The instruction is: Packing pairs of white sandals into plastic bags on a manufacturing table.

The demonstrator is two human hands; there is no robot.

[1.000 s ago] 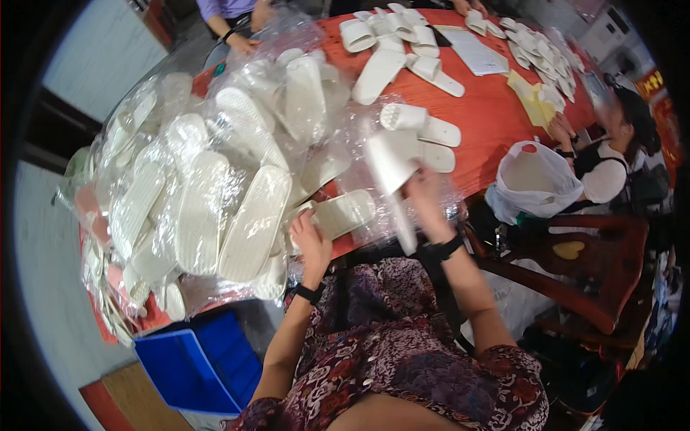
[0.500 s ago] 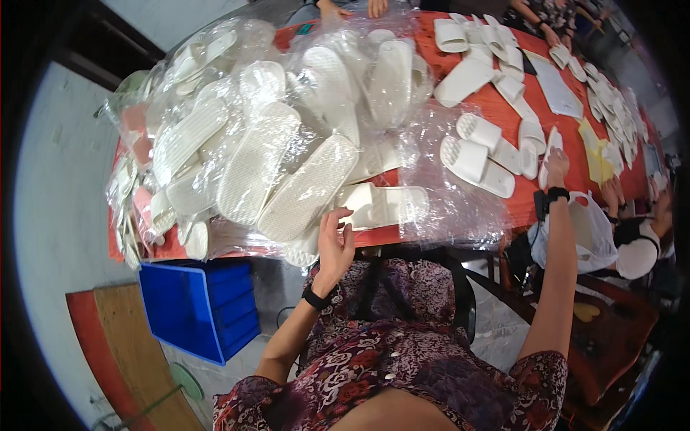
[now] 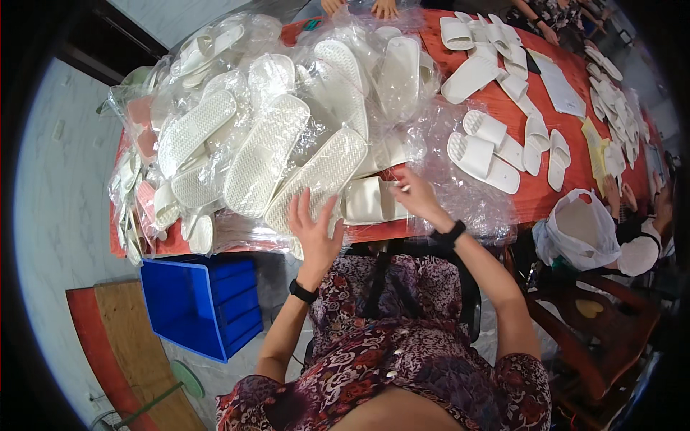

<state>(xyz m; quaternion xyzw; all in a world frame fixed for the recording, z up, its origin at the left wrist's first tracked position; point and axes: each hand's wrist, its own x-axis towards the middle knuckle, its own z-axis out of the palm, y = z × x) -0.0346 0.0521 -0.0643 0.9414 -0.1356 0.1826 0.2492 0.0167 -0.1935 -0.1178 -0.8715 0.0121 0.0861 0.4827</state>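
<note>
A white slide slipper [image 3: 365, 201] lies at the table's near edge, between my two hands. My left hand [image 3: 318, 233] is open, fingers spread, over the lower end of a white slipper in a clear bag [image 3: 325, 172]. At the other slipper's right side is my right hand [image 3: 420, 195], its fingers half bent and apart; whether it touches the slipper is hard to make out. Further right, a pair of white slippers [image 3: 478, 161] rests on clear plastic film [image 3: 467, 201]. A single white slipper [image 3: 558, 159] lies beyond that pair.
Bagged white slippers [image 3: 194, 136] heap the left of the red table [image 3: 517, 208]. More loose slippers [image 3: 618, 108] lie on the far right, past a white sheet [image 3: 559, 86]. A blue crate [image 3: 241, 309] and a white plastic bag [image 3: 578, 230] stand below the near edge. Other people's hands [image 3: 384, 8] show beyond.
My right hand has let go of the slipper at the right and swung left to the near slipper. My left hand has moved slightly left and spread its fingers.
</note>
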